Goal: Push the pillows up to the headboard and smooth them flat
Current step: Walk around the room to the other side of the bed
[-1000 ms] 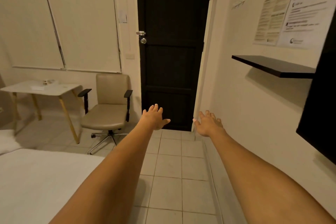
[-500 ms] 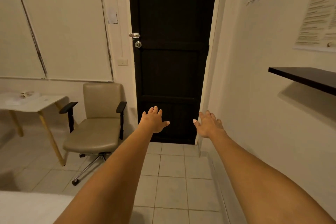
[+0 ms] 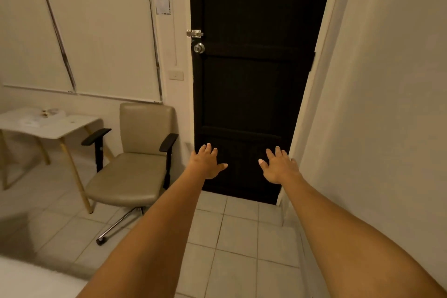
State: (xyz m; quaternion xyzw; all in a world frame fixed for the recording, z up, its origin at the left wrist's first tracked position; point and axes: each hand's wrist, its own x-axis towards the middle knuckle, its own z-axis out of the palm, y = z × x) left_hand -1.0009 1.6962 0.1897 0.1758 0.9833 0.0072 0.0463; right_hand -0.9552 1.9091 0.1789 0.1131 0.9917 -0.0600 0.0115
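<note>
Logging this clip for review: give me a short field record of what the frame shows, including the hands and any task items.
left hand: open, fingers spread, held out in the air, holding nothing
right hand: open, fingers spread, held out, holding nothing
facing: dark door, closed
left of door: beige office chair, white table
bed: only a white corner at lower left
pillows: none in view
headboard: none in view
floor: pale tiles

blk door [image 3: 251,80], beige chair [image 3: 142,152], wht table [image 3: 55,126]
</note>
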